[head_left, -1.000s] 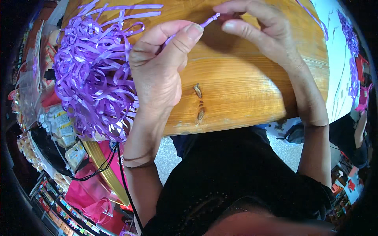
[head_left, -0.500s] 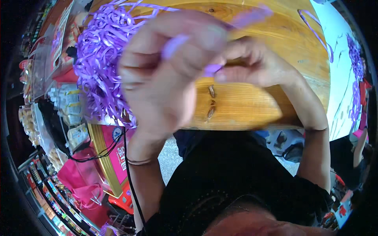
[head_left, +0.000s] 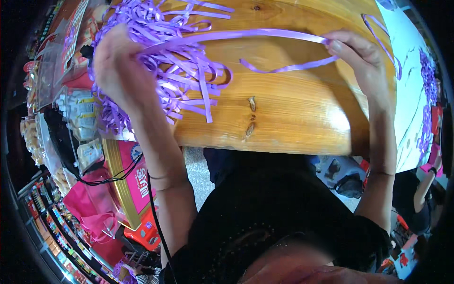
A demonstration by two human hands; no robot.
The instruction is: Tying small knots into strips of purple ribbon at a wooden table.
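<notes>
From the head camera I look down on a wooden table (head_left: 293, 113) whose near edge curves across the middle of the view, with two dark knots close to that edge. My left hand (head_left: 116, 71) is raised over the table's left end, closed around one end of a purple ribbon strip (head_left: 236, 35); its back faces the camera, so I cannot see the fingertips. The strip runs taut from that hand across the far part of the table to my right hand (head_left: 362, 59), which pinches it between thumb and fingertips near the right edge. There the strip folds back, and its loose tail curves leftward to lie on the wood about mid-table. Under and behind my left hand sits a pile of purple ribbon strips (head_left: 170, 71), heaped at the far left corner and spilling over the left edge. One more purple strip (head_left: 383, 42) loops along the right edge beside my right hand. Below the left edge stands a pink and gold box (head_left: 130, 180).
</notes>
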